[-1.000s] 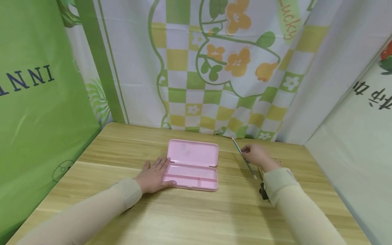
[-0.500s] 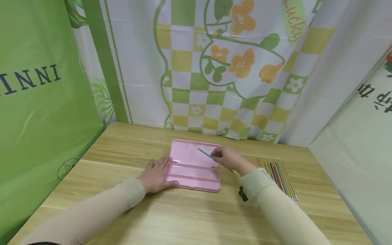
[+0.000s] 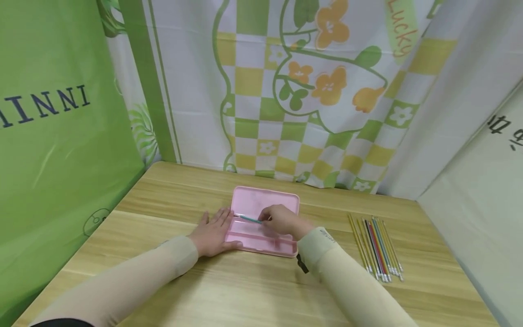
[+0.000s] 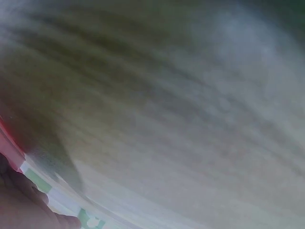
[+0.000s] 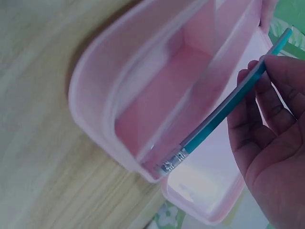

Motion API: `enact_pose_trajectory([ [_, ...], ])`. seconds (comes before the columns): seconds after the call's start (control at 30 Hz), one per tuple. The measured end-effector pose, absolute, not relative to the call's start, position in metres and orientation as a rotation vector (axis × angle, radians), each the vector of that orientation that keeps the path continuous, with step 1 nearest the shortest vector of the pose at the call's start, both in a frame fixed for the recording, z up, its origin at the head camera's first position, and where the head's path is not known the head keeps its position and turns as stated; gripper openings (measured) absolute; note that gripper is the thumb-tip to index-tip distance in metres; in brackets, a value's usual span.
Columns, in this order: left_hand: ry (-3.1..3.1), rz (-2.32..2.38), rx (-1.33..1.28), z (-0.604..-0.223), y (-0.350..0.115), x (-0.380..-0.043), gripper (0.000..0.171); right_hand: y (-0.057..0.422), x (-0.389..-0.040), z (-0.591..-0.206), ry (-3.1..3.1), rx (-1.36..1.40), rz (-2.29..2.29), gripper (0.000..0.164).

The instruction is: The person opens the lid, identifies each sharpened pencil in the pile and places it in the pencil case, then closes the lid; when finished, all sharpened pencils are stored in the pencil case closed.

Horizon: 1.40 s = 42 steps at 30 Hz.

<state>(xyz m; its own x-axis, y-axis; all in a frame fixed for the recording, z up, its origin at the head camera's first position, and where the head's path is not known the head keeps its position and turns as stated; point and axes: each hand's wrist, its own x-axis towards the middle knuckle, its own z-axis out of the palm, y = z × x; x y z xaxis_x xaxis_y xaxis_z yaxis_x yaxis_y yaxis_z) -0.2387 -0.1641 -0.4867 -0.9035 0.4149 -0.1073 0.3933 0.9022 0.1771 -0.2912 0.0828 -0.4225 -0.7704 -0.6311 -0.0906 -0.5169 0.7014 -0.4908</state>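
An opened pink pencil case [image 3: 261, 245] lies on the wooden table, its lid [image 3: 255, 198] folded back toward the curtain. Between thumb and fingers, my right hand [image 3: 282, 220] pinches a teal pencil [image 3: 249, 219] above the case's long rear compartment. In the right wrist view the pencil [image 5: 224, 112] slants across the case [image 5: 157, 90], its metal eraser end near the rim. My left hand [image 3: 212, 233] rests with straight fingers along the case's left side. The left wrist view shows part of that hand [image 4: 24, 205] at its lower left corner.
Several pencils [image 3: 376, 250] in yellow, black, red and blue lie side by side on the table, right of the case. A patterned curtain [image 3: 286, 136] hangs along the back edge. A green cloth [image 3: 61, 159] covers the left side.
My right hand has carried the teal pencil leftward from beside the other pencils to over the case, turning it nearly level. The left hand stays against the case.
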Motion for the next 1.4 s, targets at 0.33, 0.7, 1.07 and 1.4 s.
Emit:
enact_pose_trajectory([
  [0.33, 2.904, 0.221, 0.632, -0.484, -0.158, -0.239, 0.107, 0.085, -0.286, -0.431, 2.635, -0.988, -0.536, 0.003],
  [0.7, 2.91, 0.225, 0.646, -0.48, -0.153, -0.242, 0.105, 0.082, -0.284, -0.435, 2.647, -0.89, -0.446, 0.011],
  [1.07, 2.901, 0.209, 0.665, -0.482, -0.152, -0.242, 0.105, 0.09, -0.284, -0.435, 2.703, -0.867, -0.449, 0.006],
  [1.4, 2.922, 0.263, 0.601, -0.493, -0.167, -0.241, 0.108, 0.117, -0.296, -0.416, 2.73, -0.847, -0.535, 0.014],
])
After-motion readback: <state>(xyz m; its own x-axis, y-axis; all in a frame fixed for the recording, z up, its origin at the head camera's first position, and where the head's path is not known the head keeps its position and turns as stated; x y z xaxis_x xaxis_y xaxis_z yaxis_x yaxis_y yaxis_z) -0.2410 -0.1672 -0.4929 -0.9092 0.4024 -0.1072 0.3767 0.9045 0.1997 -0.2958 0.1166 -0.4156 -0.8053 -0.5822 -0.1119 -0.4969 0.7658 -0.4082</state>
